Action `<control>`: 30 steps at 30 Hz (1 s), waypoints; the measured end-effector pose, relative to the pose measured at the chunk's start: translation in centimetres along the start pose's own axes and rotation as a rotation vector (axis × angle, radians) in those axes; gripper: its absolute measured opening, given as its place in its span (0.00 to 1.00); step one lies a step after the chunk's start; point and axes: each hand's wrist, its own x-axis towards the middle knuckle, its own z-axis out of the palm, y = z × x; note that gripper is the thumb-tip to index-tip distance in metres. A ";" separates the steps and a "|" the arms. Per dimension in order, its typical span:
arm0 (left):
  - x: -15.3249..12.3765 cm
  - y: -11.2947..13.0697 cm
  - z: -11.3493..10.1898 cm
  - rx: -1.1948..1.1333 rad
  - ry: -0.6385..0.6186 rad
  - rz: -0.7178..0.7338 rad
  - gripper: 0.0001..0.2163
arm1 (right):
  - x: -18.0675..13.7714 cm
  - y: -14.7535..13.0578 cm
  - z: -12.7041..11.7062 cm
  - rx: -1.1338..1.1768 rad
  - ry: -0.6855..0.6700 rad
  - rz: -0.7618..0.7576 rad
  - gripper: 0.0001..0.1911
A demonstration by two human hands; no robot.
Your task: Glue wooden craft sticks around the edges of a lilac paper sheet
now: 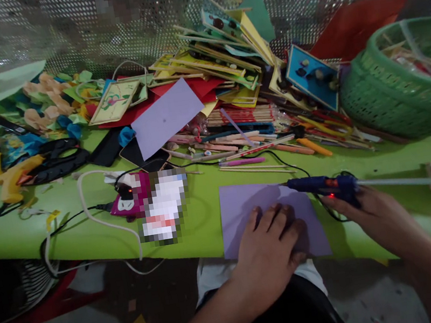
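A sheet of purple paper (235, 218) lies on the green table in front of me. My left hand (270, 245) rests flat on it with the fingers stretched out. In my right hand (375, 212) is a blue hot glue gun (317, 184), its red light lit. The gun's nozzle points left, at the paper's top edge; I cannot tell whether it touches. A long whitish glue stick (415, 181) sticks out of the gun's back to the right.
A phone (165, 205) and a purple power socket (131, 196) with cables lie to the left. Behind are pencils and sticks (237, 141), another purple sheet (169, 114) and piled cards (224, 62). A yellow glue gun (9, 175) lies far left; a green basket (403, 82) stands right.
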 end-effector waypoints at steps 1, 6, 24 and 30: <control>0.0 0.0 0.0 0.003 0.004 0.002 0.22 | -0.1 0.3 -0.1 0.001 -0.006 0.012 0.26; 0.0 0.0 0.3 0.019 0.014 0.001 0.22 | -0.4 2.2 -0.5 -0.038 0.035 0.064 0.27; 0.9 1.0 -0.7 0.074 0.006 -0.008 0.22 | -1.0 2.3 -1.0 0.002 0.051 0.097 0.26; 2.1 1.8 0.0 0.094 -0.012 0.033 0.26 | -1.1 2.8 -1.1 0.024 0.051 0.052 0.26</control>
